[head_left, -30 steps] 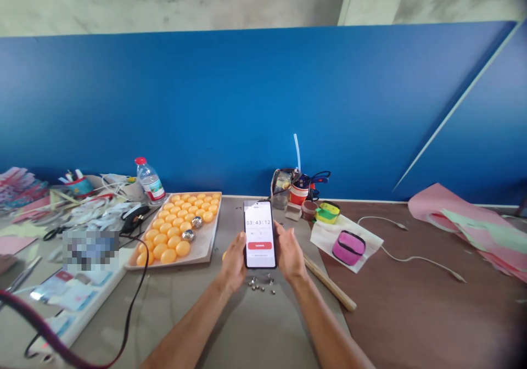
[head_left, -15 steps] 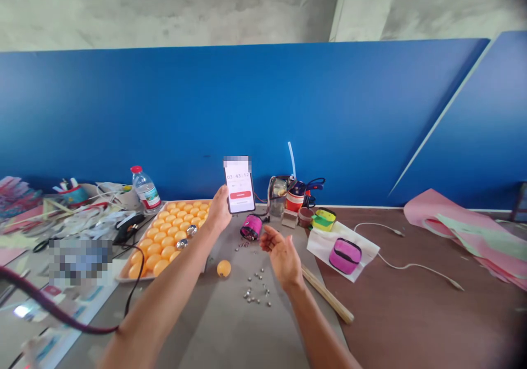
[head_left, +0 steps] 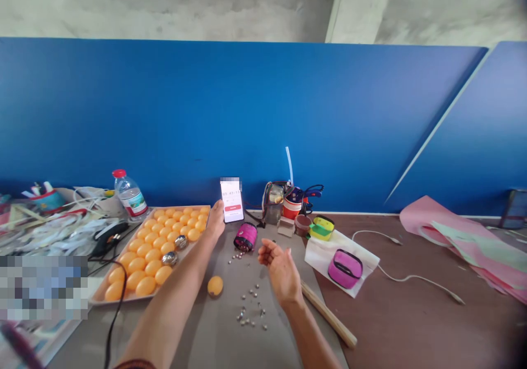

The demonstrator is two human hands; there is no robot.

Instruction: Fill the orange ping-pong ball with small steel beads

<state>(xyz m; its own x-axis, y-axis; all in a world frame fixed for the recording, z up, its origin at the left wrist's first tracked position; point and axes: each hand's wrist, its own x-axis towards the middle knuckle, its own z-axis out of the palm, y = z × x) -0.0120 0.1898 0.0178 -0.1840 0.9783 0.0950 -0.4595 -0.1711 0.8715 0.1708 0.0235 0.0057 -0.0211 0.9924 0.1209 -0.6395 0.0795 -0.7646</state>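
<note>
My left hand (head_left: 217,219) grips a smartphone (head_left: 233,201) by its left edge, its lit screen facing me with a timer and a red button. My right hand (head_left: 282,270) hovers palm up over the grey mat (head_left: 230,336), fingers slightly curled and apart, holding nothing. Just left of its fingertips lies a magenta pouch (head_left: 246,236) on its side, small metal beads (head_left: 239,255) spilling from its mouth. Nearer me, several more shiny beads (head_left: 247,322) are scattered, with one orange ball (head_left: 214,286) to their left.
A tray (head_left: 99,302) of orange balls, two silver ones among them, stands left beside a water bottle (head_left: 132,197). A wooden stick (head_left: 329,314) lies right of my right forearm. Another magenta case (head_left: 346,268) rests on white paper; a yellow-green case (head_left: 321,228) is behind.
My left hand has moved away from me with the phone, which now appears smaller and lower. My right hand stays nearly in place. The whole view has shifted slightly.
</note>
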